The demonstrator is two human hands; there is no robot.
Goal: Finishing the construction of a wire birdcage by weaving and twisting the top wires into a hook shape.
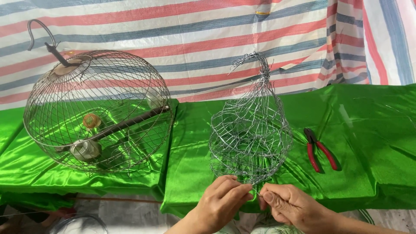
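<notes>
Here, both hands meet at the bottom rim of a wire basket (250, 143), a pear-shaped mesh of silvery wire that stands near the front edge of the worktop (372, 130), its twisted neck curling over at the top. The left hand (221, 201) has its fingers (234, 188) curled shut against the lowest wires of the mesh, thumb and forefinger pinching there. The right hand (290, 206) sits just beside it, thumb pressed to forefinger in a closed pinch on a wire end at the same rim; the strand itself is too thin to make out clearly. The 2 hands almost touch.

The worktop is draped in shiny green cloth. To the right of the basket, apart from it, lie red-handled pliers (318, 149), handles toward the front. To the left, well apart, a round birdcage (97, 112) of dark wire rests tilted on its side, with a hook (37, 32) on its top, a dark perch across the inside and 2 small cups. Behind everything hangs a striped tarp (195, 39) in red, blue and white.
</notes>
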